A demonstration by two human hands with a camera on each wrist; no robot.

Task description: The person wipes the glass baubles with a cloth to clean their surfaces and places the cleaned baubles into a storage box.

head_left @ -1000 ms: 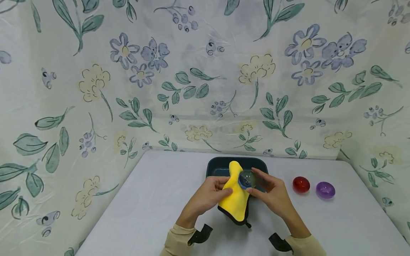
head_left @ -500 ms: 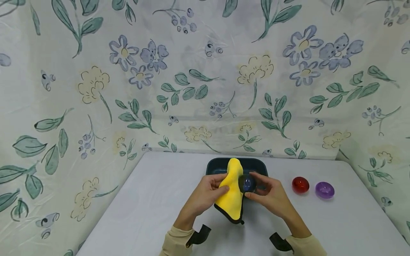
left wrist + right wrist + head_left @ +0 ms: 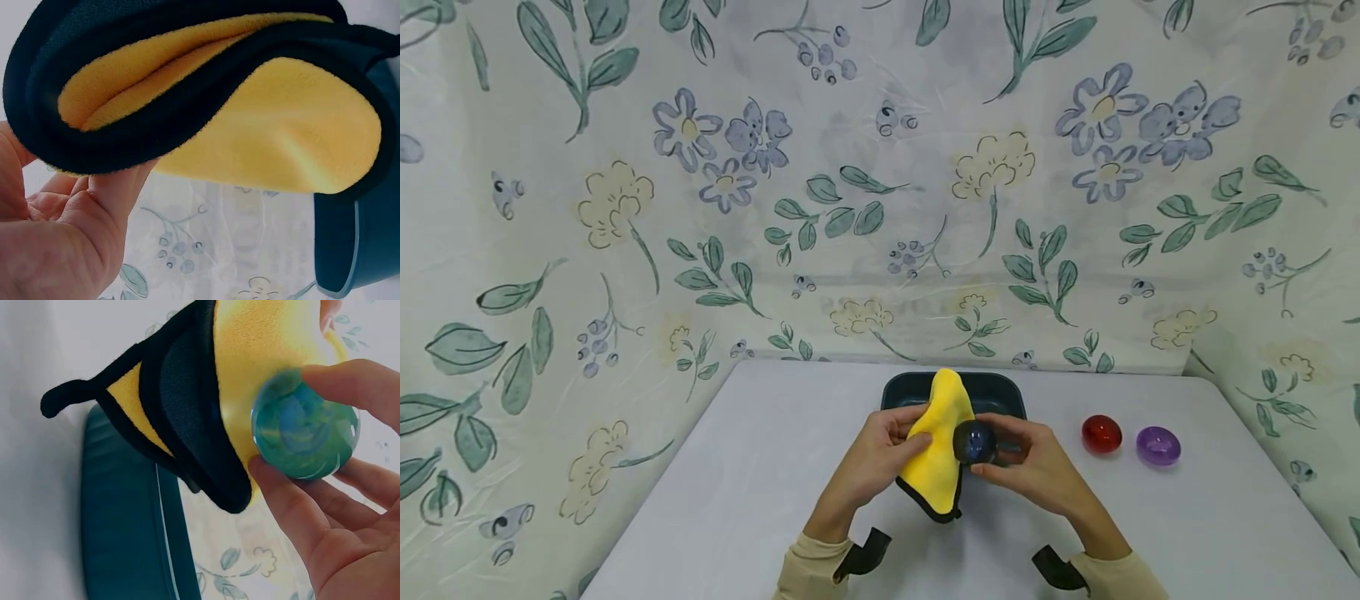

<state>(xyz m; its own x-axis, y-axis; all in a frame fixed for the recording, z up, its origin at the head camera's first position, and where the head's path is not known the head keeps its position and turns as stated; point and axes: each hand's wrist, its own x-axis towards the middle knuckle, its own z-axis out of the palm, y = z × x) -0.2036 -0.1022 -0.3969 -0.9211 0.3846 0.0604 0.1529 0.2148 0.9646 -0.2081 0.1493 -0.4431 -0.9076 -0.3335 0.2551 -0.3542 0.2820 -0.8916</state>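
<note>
In the head view, a yellow cloth (image 3: 943, 467) with black edging is held up over the table (image 3: 737, 492), its rounded tip pointing to twelve o'clock. A glass ball (image 3: 975, 442) sits just beside it at three o'clock and looks nearly black there; the right wrist view brings out its clear green body and bluish swirl. That view also shows the cloth's dark backing and a short black loop (image 3: 65, 399) at nine o'clock, while the left wrist view looks into the cloth's folded yellow layers. Only the head view takes in the red ball (image 3: 1102, 435), at three o'clock from the glass one, and the purple ball (image 3: 1158, 447) a little beyond it. A dark green tray (image 3: 1000, 390) lies behind the hands at twelve o'clock.

The left hand (image 3: 876, 458) comes in from seven o'clock and pinches the cloth, thumb across the near face, fingers behind. The right hand (image 3: 1033, 467) reaches from five o'clock and grips the glass ball; in its wrist view, one digit presses at one o'clock and another at seven, with further fingers bent underneath. The ball seems to touch the cloth, though the overlap makes this hard to judge.
</note>
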